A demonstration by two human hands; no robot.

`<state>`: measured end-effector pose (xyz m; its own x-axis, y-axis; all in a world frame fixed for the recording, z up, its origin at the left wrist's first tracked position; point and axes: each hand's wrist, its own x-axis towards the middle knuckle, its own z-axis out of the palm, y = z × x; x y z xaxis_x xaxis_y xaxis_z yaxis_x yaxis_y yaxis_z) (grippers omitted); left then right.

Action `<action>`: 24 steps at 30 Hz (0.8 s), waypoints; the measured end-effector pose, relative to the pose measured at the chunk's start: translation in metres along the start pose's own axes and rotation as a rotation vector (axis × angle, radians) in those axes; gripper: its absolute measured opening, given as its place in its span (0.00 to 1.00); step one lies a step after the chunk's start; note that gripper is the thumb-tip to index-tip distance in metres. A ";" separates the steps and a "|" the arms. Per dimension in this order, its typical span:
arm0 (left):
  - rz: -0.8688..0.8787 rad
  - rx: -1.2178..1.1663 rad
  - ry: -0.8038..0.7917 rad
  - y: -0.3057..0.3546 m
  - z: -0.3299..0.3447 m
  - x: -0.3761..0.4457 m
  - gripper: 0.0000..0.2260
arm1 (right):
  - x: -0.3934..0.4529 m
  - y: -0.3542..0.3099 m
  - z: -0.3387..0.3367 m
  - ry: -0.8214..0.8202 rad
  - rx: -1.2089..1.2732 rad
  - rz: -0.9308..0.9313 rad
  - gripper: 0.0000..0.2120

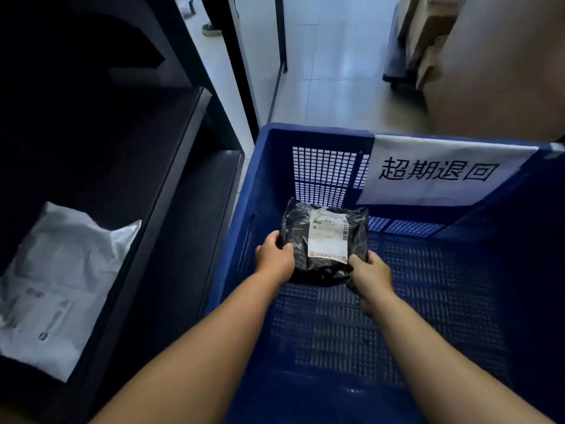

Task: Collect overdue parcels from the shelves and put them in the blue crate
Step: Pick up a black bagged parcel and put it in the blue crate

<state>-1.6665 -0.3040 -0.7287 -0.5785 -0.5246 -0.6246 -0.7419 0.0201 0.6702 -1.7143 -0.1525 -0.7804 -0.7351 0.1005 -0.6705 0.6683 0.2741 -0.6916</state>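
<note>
Head view: both bare arms reach down into the blue crate [263, 179]; left hand [274, 255] grips the left edge of a black parcel [325, 243], thumb on top, fingers curled under; right hand [371, 278] pinches the parcel's lower right corner, thumb on top near the white shipping label [328, 235]; the parcel is inside the crate, toward its far left part, label facing up; cannot tell whether it rests on the crate floor or is held just above it; the crate has grid-perforated walls and floor; a white paper sign [440, 171] with black printed characters hangs on the inner side of the far wall, toward the right; left of the crate stands a dark shelf unit [171, 166]; a white plastic mailer [55, 289] lies on its lower left shelf, crumpled, faint print on it; beyond the crate, pale tiled floor [336, 56]; cardboard boxes [428, 32] stacked at upper right; a shoe [211, 28] of another person at the top left, on the floor.
</note>
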 end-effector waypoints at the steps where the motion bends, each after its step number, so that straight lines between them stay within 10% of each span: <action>1: -0.011 0.015 -0.010 -0.007 0.006 0.014 0.22 | 0.014 0.012 0.006 0.027 -0.003 0.017 0.07; 18: -0.053 -0.102 0.058 -0.094 0.067 0.162 0.23 | 0.191 0.112 0.116 0.266 0.030 0.087 0.16; 24: 0.014 -0.067 0.059 -0.104 0.078 0.176 0.22 | 0.209 0.116 0.133 0.104 0.008 0.144 0.21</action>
<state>-1.7180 -0.3318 -0.9397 -0.5659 -0.5739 -0.5920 -0.7086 -0.0286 0.7051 -1.7756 -0.2268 -1.0362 -0.6390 0.2371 -0.7317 0.7683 0.2419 -0.5926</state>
